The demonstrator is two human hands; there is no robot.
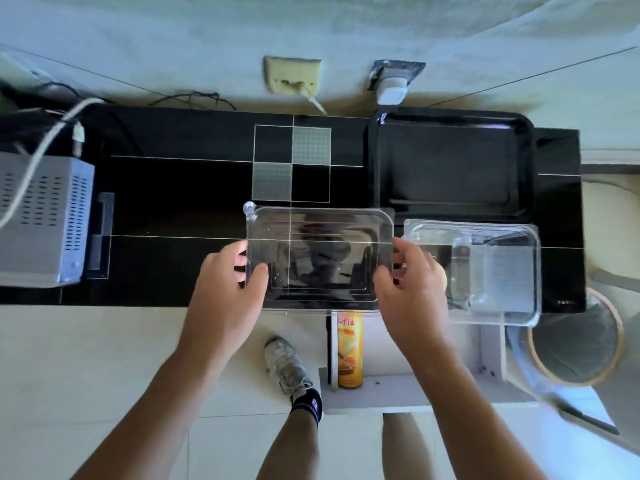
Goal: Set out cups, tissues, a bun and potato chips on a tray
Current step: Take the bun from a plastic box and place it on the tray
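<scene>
1. Bare black tabletop (180, 188) open between grey box (41, 220) at left and clear lid (318, 258).
2. Black tray (453, 168) unoccupied inside.
3. Clear container (485, 268) blocking right front, just beside lid.

The left hand's fingers (242, 259) are slipping behind the clear lid (318, 258), so their tips are only showing through plastic. Past the right hand's fingers (398, 261), a blurred clear box (491, 271) is hiding its contents. Below them, the worktop (173, 202) edge is covering the chips can's (349, 351) top.
</scene>
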